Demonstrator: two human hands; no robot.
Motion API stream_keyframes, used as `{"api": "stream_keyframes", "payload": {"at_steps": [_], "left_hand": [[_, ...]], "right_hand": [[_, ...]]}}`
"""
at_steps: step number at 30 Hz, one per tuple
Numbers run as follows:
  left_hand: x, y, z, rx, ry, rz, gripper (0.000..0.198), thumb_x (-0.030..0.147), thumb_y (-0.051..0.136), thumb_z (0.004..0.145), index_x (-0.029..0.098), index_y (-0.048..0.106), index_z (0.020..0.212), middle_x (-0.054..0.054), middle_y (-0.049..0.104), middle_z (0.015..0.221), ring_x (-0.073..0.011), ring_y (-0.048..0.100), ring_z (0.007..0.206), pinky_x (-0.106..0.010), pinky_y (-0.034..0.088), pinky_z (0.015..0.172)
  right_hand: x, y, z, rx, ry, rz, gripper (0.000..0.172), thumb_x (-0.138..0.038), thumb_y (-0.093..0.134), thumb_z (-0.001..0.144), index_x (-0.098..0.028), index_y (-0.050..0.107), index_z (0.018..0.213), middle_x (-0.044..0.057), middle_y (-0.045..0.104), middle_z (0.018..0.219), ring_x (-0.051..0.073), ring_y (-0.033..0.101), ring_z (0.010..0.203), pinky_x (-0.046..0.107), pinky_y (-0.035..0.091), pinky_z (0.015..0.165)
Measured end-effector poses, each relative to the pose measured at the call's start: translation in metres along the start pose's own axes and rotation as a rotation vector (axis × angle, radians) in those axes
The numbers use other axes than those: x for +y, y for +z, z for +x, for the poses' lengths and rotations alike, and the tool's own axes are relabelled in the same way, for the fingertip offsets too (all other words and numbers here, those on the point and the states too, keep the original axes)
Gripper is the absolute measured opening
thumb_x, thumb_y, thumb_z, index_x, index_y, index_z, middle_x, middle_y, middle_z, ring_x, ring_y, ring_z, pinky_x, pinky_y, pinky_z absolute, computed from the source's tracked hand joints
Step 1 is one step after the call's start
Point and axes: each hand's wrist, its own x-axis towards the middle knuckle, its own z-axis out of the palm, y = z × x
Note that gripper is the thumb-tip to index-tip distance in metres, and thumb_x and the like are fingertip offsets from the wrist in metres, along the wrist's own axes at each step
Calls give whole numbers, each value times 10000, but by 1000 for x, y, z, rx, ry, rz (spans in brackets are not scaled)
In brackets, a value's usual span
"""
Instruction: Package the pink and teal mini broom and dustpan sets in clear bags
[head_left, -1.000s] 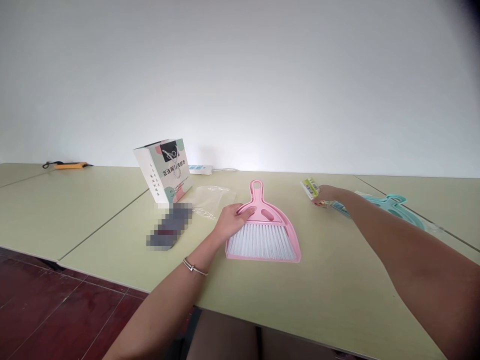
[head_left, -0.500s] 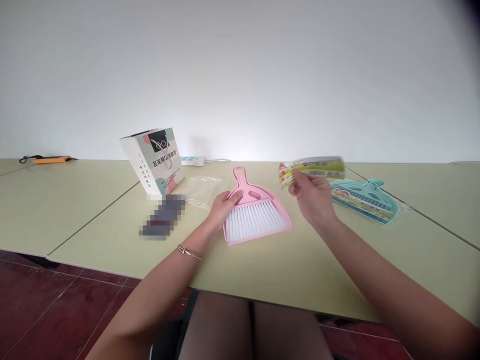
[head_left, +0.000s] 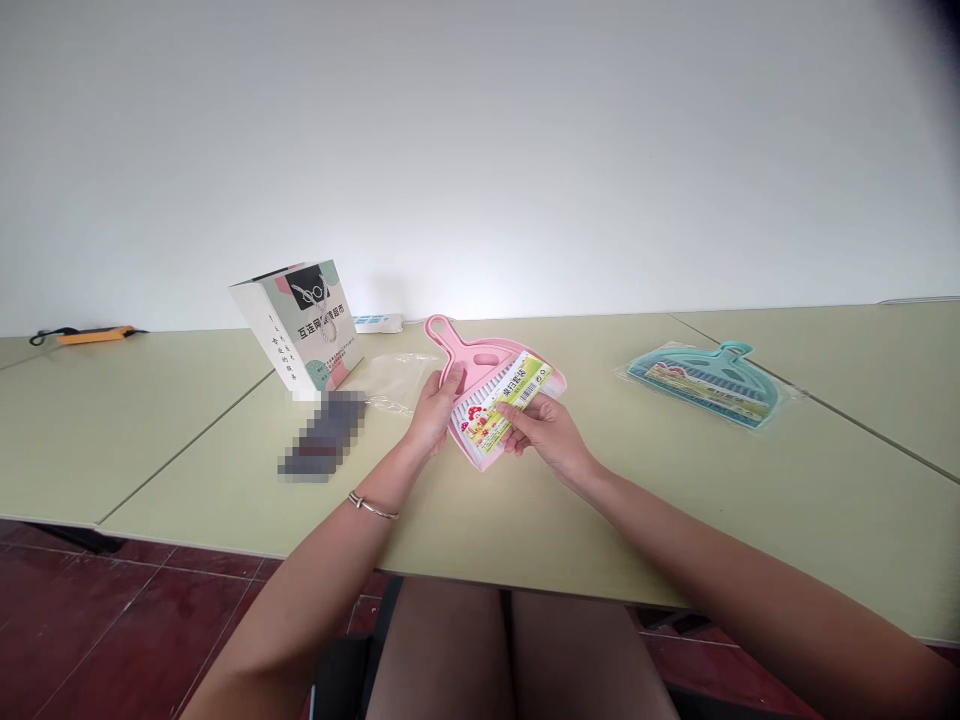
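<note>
My left hand [head_left: 435,408] grips the left side of a pink dustpan and brush set [head_left: 474,368], thumb on top. The set is tilted, with its looped handle towards the upper left. Between the thumb and fingers of my right hand [head_left: 541,432] is a printed card label [head_left: 510,400], green and white with red mushrooms. The label lies slantwise in front of the brush's white bristles and hides most of them. Whether it touches the bristles I cannot tell.
A teal dustpan and brush set [head_left: 705,382] in clear wrapping lies to the right. On the left stand a paper bag [head_left: 319,325], a clear plastic bag [head_left: 401,378] and a blurred dark object [head_left: 322,435]. An orange item [head_left: 101,335] with a black cord lies far left, a white packet [head_left: 379,323] behind.
My right hand has brought the label leftward and down, from the right of the pink set to in front of its bristles. The pink set has turned, its handle now leaning left.
</note>
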Motion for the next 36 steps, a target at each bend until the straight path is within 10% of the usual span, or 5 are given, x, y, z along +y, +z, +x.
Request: {"api": "stream_keyframes", "payload": {"at_steps": [14,20,26,33,36], "left_hand": [[-4,3,-7,-99,180,145,532,234,809,543,187,449,931,14,600,842,-121,597,720,-261,498,651],[-9,9,-5,0,119,-90,544,219,818,518,184,504,960,-41,640,923,-183,642,813,-360,527,773],[-15,9,-6,-120,51,-53,580,221,833,510,178,536,1007,-64,650,962,-205,652,823,-415,524,810],[-17,7,-3,-188,71,72,604,328,810,576,181,524,1088,-87,631,1022,-231,639,922,-412,518,843],[-11,-1,-1,-11,221,390,619,452,687,710,175,443,1208,-153,526,1216,-250,586,1055,-419,489,902]], "right_hand": [[7,-2,1,109,-175,-7,417,-527,723,615,-195,510,749,-47,583,498,100,507,405,221,360,394],[8,-10,9,597,-188,179,561,-346,833,519,-254,427,895,-72,589,739,95,568,672,200,467,587],[0,-6,7,9,172,559,300,-318,654,762,-228,592,1042,23,687,1038,180,650,931,313,537,798],[7,-6,10,96,125,548,287,-217,687,735,-209,641,1018,22,721,964,187,678,875,317,561,774],[7,-6,10,163,131,541,279,-212,703,717,-208,647,990,21,723,947,189,679,871,305,571,740]]}}
